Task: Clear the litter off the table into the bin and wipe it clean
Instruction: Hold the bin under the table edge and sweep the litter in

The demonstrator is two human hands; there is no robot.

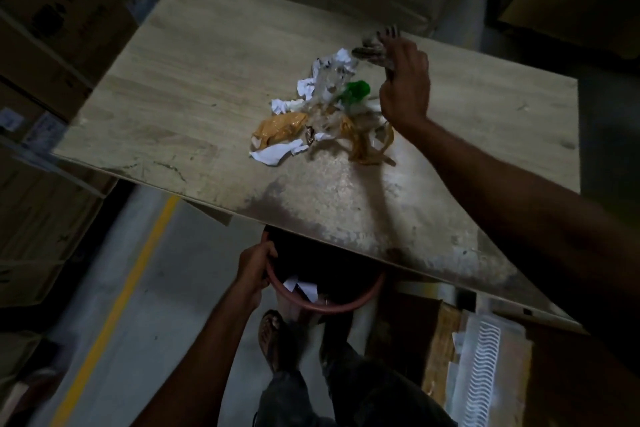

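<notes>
A heap of litter [322, 107] lies in the middle of the wooden table [180, 80]: white paper scraps, clear plastic, a green piece [356, 92] and brown tape [280, 130]. My right hand [403, 83] is just behind the heap at its right and grips a grey rag [372, 50], which is blurred. Below the table's near edge, my left hand [256, 270] grips the rim of a reddish round bin [311, 305]. White paper lies inside the bin.
Cardboard boxes [52, 45] are stacked to the left and behind the table. A yellow line [121, 291] runs along the grey floor. My sandalled foot [272, 336] stands by the bin. A box and white corrugated sheet [481, 374] sit at the lower right.
</notes>
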